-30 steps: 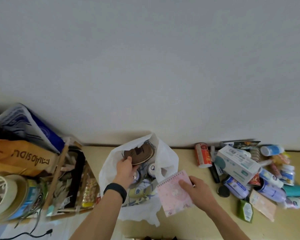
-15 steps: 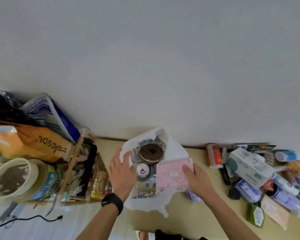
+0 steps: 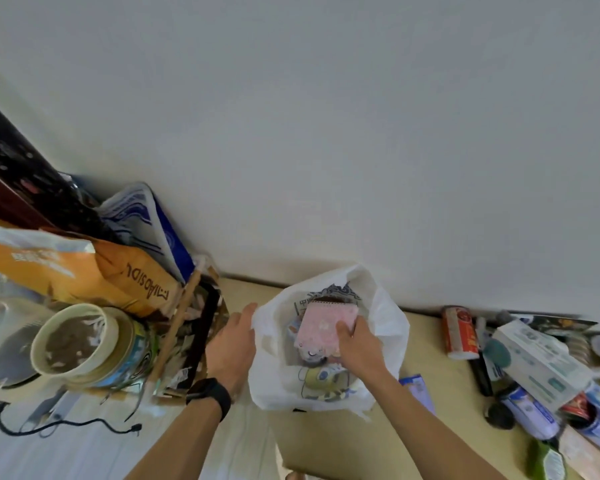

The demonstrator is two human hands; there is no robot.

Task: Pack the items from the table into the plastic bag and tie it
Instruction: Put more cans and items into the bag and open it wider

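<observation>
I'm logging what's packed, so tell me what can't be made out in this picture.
Head view:
- Bag contents: mostly covered by the notebook and right hand inside the plastic bag.
- Left hand: at the bag's rim; whether it grips the plastic is unclear.
- Pile of items on the table: cut off by the right edge, labels blurred.

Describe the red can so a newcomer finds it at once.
Find the tan table along the pale wall, then the white plastic bag on it. Right of the bag is a heap of boxes and bottles; the red can sits at its left edge, by the wall. Its neighbours are mostly white and blue; it is a red cylinder, left of the big white box.
</observation>
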